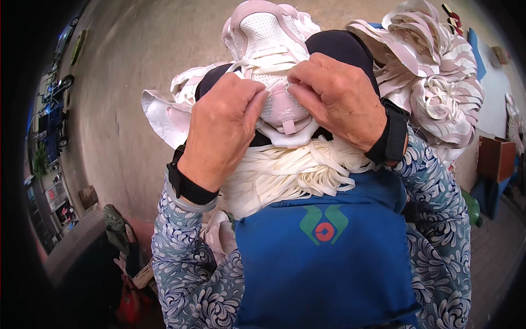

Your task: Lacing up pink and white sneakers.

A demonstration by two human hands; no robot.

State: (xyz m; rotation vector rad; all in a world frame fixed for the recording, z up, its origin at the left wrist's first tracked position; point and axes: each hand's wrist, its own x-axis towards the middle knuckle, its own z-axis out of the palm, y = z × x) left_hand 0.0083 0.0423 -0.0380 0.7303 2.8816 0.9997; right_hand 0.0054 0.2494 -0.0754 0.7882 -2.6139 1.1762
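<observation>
Grey-brown floor (126, 98) spreading wide left of left grip (219, 129). Left grip pinched on white-pink shoe upper (284, 107), which sits between grips; toe pointing away from body, tongue tab nearest body, long axis leaning slightly left. Cream laces (293, 167) bodyward. Right grip (341, 101) pinched on upper's right side; stacked uppers (413, 52) crowding its right.

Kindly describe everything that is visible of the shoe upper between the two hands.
The shoe upper is white mesh with pink overlays, toe apparently pointing away, between black-clad knees. White laces cross it; nearer the body, its tongue has a small pink tab. The left hand and right hand pinch its lacing area.
</observation>
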